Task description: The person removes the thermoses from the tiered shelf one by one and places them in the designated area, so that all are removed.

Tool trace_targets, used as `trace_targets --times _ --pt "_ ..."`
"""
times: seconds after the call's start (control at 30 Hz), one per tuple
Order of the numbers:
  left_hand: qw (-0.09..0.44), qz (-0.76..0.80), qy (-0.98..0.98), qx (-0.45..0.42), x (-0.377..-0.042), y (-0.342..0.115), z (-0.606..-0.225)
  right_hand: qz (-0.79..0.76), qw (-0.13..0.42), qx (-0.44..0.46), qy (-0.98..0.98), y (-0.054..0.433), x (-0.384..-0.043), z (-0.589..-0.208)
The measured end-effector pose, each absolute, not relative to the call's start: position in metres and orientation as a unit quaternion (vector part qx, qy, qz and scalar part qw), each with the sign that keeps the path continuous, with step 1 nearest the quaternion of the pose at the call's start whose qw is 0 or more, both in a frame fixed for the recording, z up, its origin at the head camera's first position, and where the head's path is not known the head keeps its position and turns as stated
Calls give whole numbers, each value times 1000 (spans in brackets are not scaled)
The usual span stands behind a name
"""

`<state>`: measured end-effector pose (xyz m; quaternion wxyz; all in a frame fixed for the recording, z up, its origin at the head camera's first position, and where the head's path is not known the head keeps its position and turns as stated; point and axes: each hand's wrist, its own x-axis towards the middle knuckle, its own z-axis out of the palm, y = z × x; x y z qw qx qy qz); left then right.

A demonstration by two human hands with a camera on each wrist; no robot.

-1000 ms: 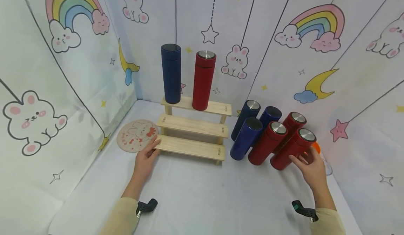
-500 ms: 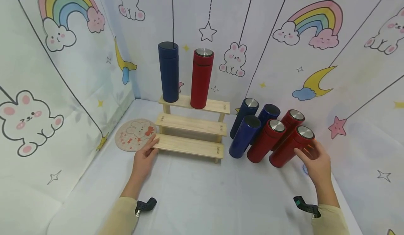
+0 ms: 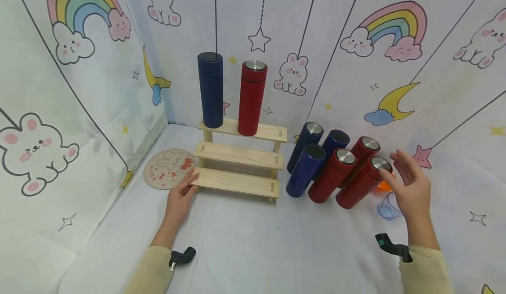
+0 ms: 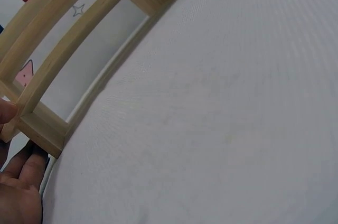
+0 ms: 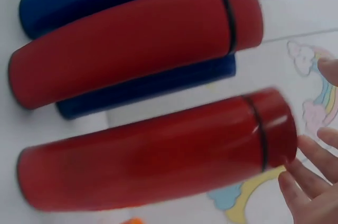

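My left hand (image 3: 179, 202) grips the left end of a three-tier wooden display rack (image 3: 237, 183) at its lowest step. In the left wrist view, its fingers (image 4: 33, 170) sit around the rack's end post. On the top step stand a dark blue thermos flask (image 3: 211, 94) and a red thermos flask (image 3: 251, 101). Right of the rack, several blue and red flasks are grouped on the table. My right hand (image 3: 413, 191) is open beside the nearest red flask (image 3: 357, 189), holding nothing. Its fingers appear near that flask's lid end (image 5: 277, 129) in the right wrist view.
Behind the right hand lie a clear bluish cup (image 3: 386, 207) and something orange (image 3: 384, 186), both partly hidden. A round rabbit-printed mat (image 3: 164, 171) lies left of the rack. Patterned cloth walls (image 3: 316, 30) enclose the white table (image 3: 253, 245) at the back and sides.
My right hand has drawn away from the nearest red flask, up and to the right, uncovering the orange thing and the cup. The left hand keeps its hold on the rack.
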<state>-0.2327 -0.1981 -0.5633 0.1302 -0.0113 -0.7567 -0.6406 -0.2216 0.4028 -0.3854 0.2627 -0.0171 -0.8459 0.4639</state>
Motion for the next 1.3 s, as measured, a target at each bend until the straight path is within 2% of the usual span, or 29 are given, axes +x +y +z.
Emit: trace_targets --times 0.3,0.67,1.3 --pt "126 -644 -755 -6 -232 -198 -563 465 254 52 -847 381 -232 -350" --pt "126 -642 -756 -11 -232 -198 -565 447 219 139 -856 328 -252 -319" --pt "129 -641 -757 -18 -233 -200 -563 448 183 214 -848 237 -291 -292"
